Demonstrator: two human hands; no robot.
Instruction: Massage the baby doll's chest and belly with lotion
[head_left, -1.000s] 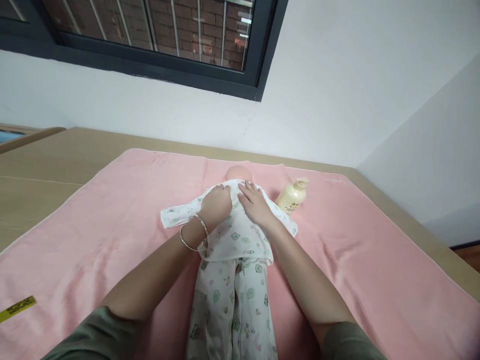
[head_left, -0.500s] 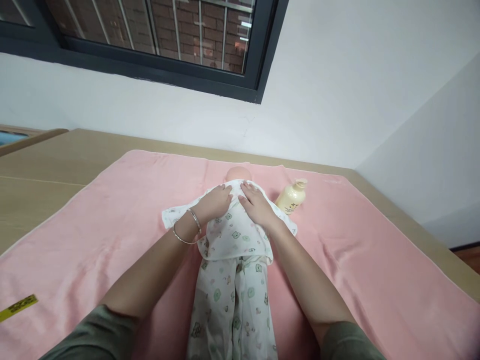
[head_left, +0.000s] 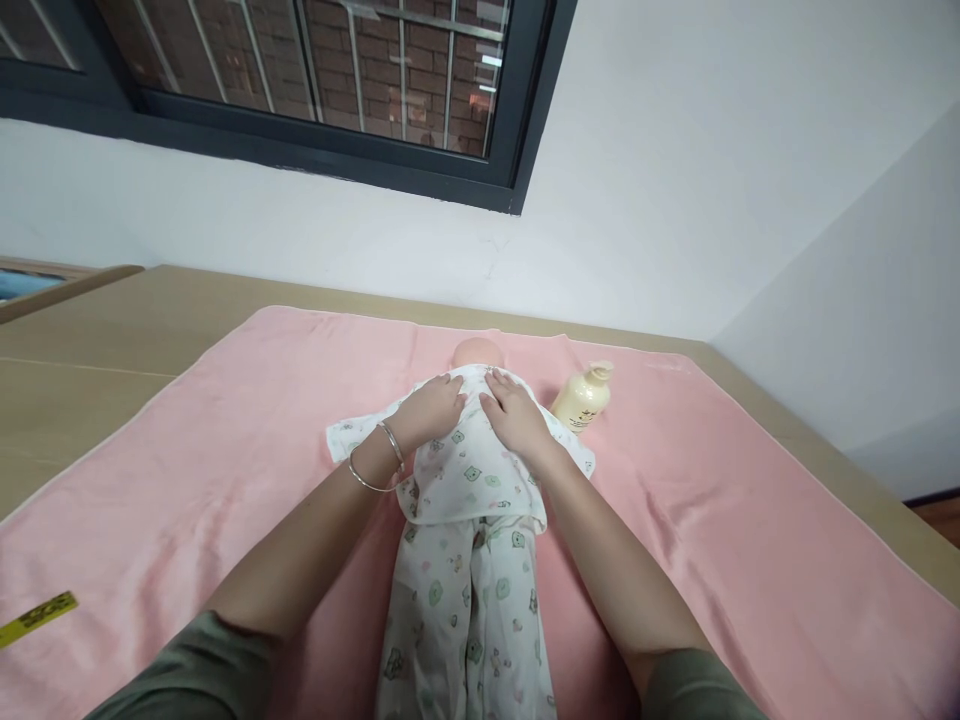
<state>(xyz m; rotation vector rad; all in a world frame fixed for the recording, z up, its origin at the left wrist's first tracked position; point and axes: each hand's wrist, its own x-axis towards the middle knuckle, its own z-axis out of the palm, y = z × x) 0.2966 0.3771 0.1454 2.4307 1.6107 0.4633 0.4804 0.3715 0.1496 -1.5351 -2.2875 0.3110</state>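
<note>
On the pink towel [head_left: 225, 470], the left hand [head_left: 431, 410] and right hand [head_left: 514, 415] lie flat, fingers released, on the doll's printed shirt [head_left: 469, 470], apparently smoothing its chest, so the next stroke needs light, even pressure.

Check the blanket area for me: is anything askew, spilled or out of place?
Nothing spilled. The cream bottle lies tilted on the pink blanket beside the doll, and a yellow strip sits loose near the blanket's left edge. Both hands rest flat on the doll's chest.
</note>
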